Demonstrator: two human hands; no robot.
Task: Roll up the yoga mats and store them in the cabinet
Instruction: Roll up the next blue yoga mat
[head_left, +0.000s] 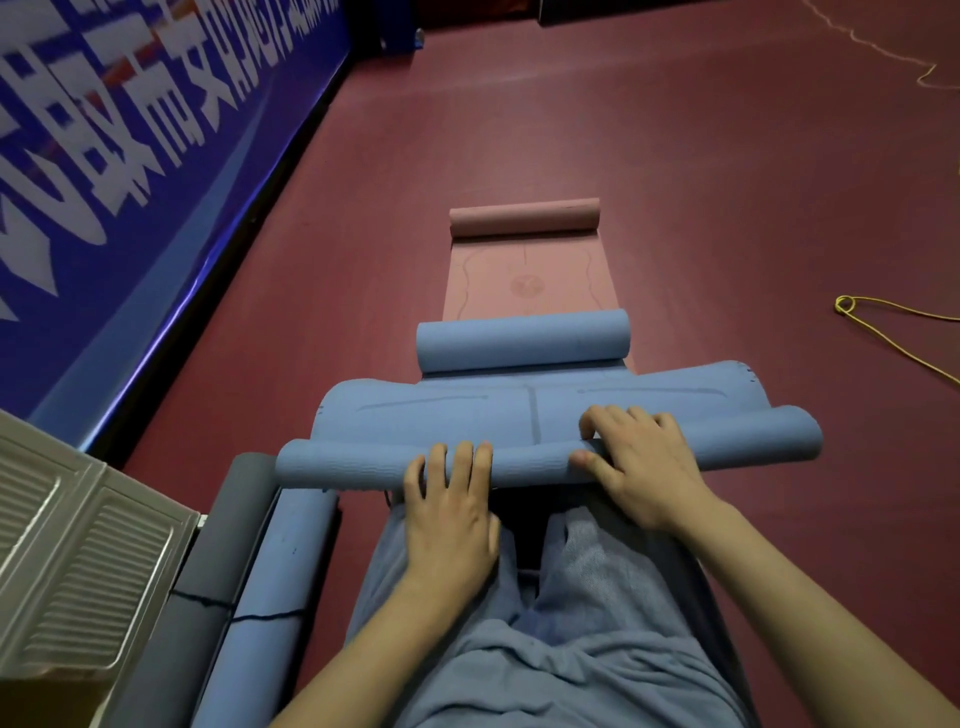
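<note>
Rolling the near end of the blue foam yoga mat (535, 410) on the dark red floor (727, 182).

Left hand (449, 514) lies across the rolled part, fingers (457, 462) straight and together; right hand (641, 462) curls over the roll, thumb pinching its near face. To roll well, I would judge both hands should press evenly so the ends stay flush. Beyond lies a half-rolled pink foam mat (524, 244).

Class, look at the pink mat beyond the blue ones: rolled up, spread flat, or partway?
Partway. The pink mat has a roll at its far end, while the near stretch lies flat on the floor.
</note>
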